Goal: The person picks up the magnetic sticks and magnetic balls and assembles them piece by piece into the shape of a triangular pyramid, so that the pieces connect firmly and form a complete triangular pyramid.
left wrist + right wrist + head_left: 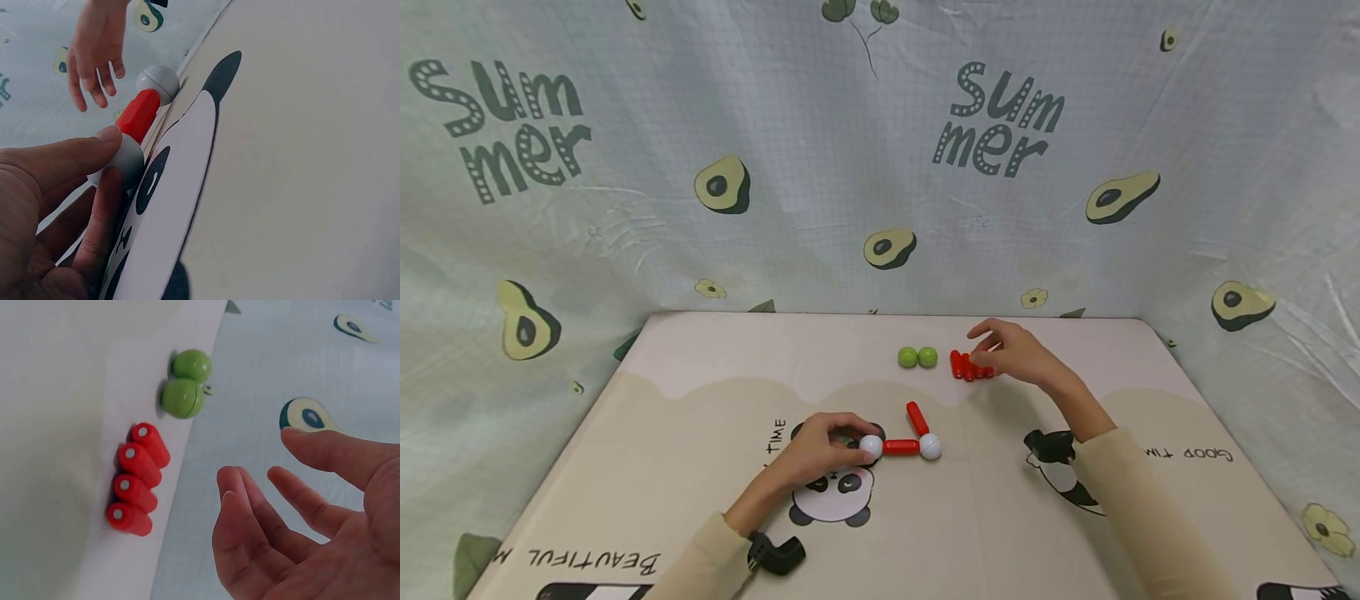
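Observation:
On the mat lies a small build: a white ball (871, 447), a red rod (901, 447) and a second white ball (930, 447), with another red rod (917, 417) slanting up from that ball. My left hand (857, 442) pinches the first white ball (122, 164) between thumb and finger. Further back lie two green balls (917, 357) and a row of several red rods (970, 367). My right hand (988, 346) hovers just above those rods (137, 478), fingers relaxed and holding nothing. In the right wrist view the green balls (184, 384) sit beyond the rods.
The beige play mat (700, 467) has panda prints and lettering. An avocado-print cloth (880, 167) walls in the back and both sides. A black strap mount (778, 554) sits at my left wrist.

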`<state>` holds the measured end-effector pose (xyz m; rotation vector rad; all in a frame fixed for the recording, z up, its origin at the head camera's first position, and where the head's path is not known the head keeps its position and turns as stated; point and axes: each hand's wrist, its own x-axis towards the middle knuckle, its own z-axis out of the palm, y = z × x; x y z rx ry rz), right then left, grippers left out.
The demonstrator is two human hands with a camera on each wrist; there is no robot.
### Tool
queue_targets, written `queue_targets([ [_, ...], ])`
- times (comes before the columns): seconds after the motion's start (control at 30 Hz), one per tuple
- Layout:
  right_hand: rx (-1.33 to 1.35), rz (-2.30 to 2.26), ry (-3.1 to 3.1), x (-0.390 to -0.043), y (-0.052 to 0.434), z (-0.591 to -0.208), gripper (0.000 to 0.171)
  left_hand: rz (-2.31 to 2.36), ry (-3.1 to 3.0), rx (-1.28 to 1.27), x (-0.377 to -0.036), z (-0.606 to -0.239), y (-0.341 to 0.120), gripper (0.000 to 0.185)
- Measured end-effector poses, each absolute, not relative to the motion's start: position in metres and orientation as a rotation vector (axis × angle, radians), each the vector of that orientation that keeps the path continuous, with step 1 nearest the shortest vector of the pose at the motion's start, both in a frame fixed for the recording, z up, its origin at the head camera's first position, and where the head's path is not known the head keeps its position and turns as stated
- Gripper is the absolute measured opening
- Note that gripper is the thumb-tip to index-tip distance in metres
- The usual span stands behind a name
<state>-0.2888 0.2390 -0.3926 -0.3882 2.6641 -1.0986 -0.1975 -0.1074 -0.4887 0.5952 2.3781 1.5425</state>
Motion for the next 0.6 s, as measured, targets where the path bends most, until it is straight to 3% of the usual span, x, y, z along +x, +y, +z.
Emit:
queue_targets([
  [0.6, -0.238, -1.002, 2.660, -0.317, 0.252, -0.401, 0.044, 1.554, 2.367, 0.587, -0.198, -0.491, -0.107, 0.029],
])
